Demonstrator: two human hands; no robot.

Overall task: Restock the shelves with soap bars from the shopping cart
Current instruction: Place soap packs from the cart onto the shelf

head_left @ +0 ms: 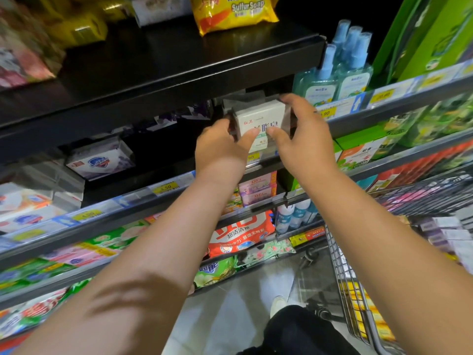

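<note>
Blue-capped spray bottles [351, 78] above green coil-printed boxes [359, 146], red detergent bag [239, 234] lower down

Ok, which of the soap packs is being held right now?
The white soap box with red lettering, held between left hand and right hand; the yellow Sulfur Soap pack and blue-shield box lie untouched.

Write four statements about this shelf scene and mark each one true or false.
1. The left hand and the right hand both grip the white soap box. True.
2. The shopping cart stands on the person's left. False: it stands on their right.
3. A yellow Sulfur Soap pack lies on the black shelf above the hands. True.
4. The spray bottles have red caps. False: their caps are blue.
</note>
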